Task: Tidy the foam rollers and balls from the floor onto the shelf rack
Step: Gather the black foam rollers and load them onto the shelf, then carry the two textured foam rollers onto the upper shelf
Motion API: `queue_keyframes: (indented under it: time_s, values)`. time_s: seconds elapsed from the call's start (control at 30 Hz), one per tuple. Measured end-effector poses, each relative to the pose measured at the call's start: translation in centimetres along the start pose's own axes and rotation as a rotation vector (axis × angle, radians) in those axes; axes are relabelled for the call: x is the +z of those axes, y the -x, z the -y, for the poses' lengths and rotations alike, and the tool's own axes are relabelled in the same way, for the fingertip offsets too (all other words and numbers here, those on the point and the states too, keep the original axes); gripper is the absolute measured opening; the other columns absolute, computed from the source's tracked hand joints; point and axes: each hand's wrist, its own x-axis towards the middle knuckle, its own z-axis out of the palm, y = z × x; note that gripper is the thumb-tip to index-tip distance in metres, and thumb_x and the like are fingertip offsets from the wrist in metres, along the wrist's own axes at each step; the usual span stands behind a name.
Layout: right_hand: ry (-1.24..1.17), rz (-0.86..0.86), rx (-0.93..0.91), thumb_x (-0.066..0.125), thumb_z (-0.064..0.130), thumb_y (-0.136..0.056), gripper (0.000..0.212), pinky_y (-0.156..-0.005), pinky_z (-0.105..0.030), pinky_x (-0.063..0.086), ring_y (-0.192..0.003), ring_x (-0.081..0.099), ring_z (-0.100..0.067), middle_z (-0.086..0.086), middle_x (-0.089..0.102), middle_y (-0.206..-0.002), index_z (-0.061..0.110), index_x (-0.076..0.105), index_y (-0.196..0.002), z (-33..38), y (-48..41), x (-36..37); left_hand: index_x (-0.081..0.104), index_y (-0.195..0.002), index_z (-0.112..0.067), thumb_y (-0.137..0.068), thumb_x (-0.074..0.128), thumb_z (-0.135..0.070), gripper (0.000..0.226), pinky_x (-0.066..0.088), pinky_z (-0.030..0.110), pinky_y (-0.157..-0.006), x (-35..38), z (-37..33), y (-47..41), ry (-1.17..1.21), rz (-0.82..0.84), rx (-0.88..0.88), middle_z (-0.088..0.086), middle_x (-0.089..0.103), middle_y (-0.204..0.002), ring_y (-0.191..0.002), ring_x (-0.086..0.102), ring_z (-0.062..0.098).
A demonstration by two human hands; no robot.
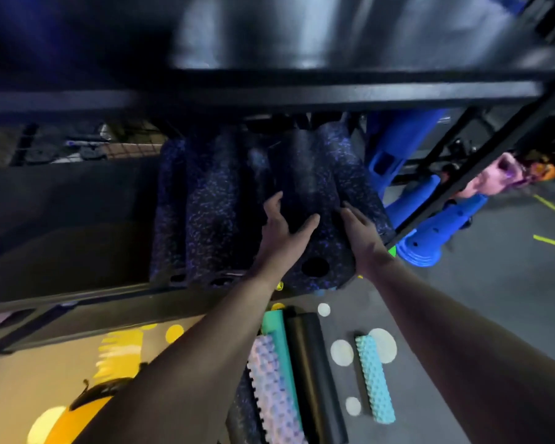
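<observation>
Both bare forearms reach forward and up from bottom of view, nearly parallel. Left hand [281, 232] palm down, fingers spread, thumb splayed toward right. Right hand [361, 233] set edge-on, fingers together and extended, palm facing left. Hands near each other, apart, both open, not curled shut.

Black metal shelf [77, 296] of a rack, carrying several dark blue-speckled foam rollers [212, 213] laid side by side, ends toward the near edge. Below, grey floor [494, 299] with pale dots, bearing a teal roller [277, 344], a black roller [314, 373] and a knobbly pastel roller [276, 398] touching in a row; to the right, apart, a knobbly light-blue roller [375, 379].
</observation>
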Motion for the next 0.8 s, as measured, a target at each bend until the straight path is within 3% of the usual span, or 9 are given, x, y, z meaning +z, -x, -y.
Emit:
queue_keyframes:
  time_s: [0.17, 0.27, 0.4, 0.53, 0.63, 0.67, 0.8]
  values:
    - [0.120, -0.014, -0.104, 0.073, 0.044, -0.076, 0.066, -0.104, -0.042, 0.054, -0.108, 0.071, -0.022, -0.005, 0.073, -0.121, 0.024, 0.062, -0.138, -2.3, -8.5, -0.6, 0.032, -0.149, -0.025, -0.099, 0.059, -0.045, 0.060, 0.037, 0.024, -0.102, 4.3, 5.0, -4.9, -0.177, -0.041, 0.093, 0.002, 0.047, -0.150, -0.134, 0.049, 0.018]
    - [0.460, -0.126, -0.410, 0.063, 0.033, -0.092, 0.040, -0.102, -0.036, 0.050, -0.114, 0.067, -0.027, -0.010, 0.073, -0.119, 0.012, 0.070, -0.125, -5.4, -10.2, -1.2, 0.046, -0.144, -0.013, -0.103, 0.056, -0.032, 0.046, 0.041, 0.035, -0.110, 5.6, 8.8, -5.3, -0.332, -0.084, 0.252, 0.009, 0.053, -0.145, -0.134, 0.050, 0.021]
    - [0.522, -0.270, -0.630, 0.054, 0.016, -0.097, 0.024, -0.094, -0.037, 0.045, -0.105, 0.060, -0.030, -0.015, 0.070, -0.107, 0.005, 0.071, -0.111, -13.0, -6.2, -5.1, 0.059, -0.129, -0.006, -0.098, 0.059, -0.021, 0.035, 0.051, 0.047, -0.099, 8.3, 16.2, 0.8, -0.395, -0.231, 0.222, 0.011, 0.061, -0.123, -0.114, 0.060, 0.027]
    - [0.549, -0.230, -0.425, 0.055, 0.012, -0.097, 0.017, -0.088, -0.037, 0.040, -0.097, 0.053, -0.027, -0.017, 0.067, -0.098, 0.005, 0.069, -0.103, -22.9, -0.9, -10.9, 0.059, -0.132, -0.006, -0.098, 0.061, -0.014, 0.034, 0.054, 0.047, -0.095, 10.0, 23.6, 9.5, -0.406, -0.142, -0.061, 0.012, 0.061, -0.127, -0.104, 0.064, 0.022]
    - [0.670, -0.065, -0.249, 0.053, 0.018, -0.098, 0.020, -0.086, -0.042, 0.047, -0.096, 0.058, -0.032, -0.014, 0.063, -0.098, 0.008, 0.068, -0.106, -28.6, 2.9, -14.2, 0.056, -0.135, -0.006, -0.099, 0.061, -0.014, 0.038, 0.049, 0.032, -0.093, 11.8, 27.0, 14.9, -0.415, -0.146, -0.281, 0.012, 0.061, -0.132, -0.105, 0.066, 0.023]
    - [0.710, 0.004, -0.192, 0.053, 0.019, -0.098, 0.021, -0.089, -0.043, 0.049, -0.099, 0.060, -0.034, -0.014, 0.062, -0.102, 0.008, 0.068, -0.109, -30.5, 4.0, -15.0, 0.054, -0.137, -0.009, -0.099, 0.061, -0.017, 0.039, 0.047, 0.028, -0.090, 12.3, 28.2, 16.5, -0.419, -0.143, -0.363, 0.010, 0.060, -0.134, -0.106, 0.066, 0.024]
    - [0.905, 0.273, 0.133, 0.056, 0.023, -0.100, 0.034, -0.099, -0.041, 0.045, -0.118, 0.057, -0.038, -0.015, 0.056, -0.130, 0.011, 0.060, -0.132, -37.9, 7.3, -17.0, 0.045, -0.146, -0.015, -0.101, 0.059, -0.029, 0.049, 0.047, 0.036, -0.090, 13.0, 33.1, 21.6, -0.410, -0.098, -0.689, 0.012, 0.054, -0.143, -0.113, 0.059, 0.029]
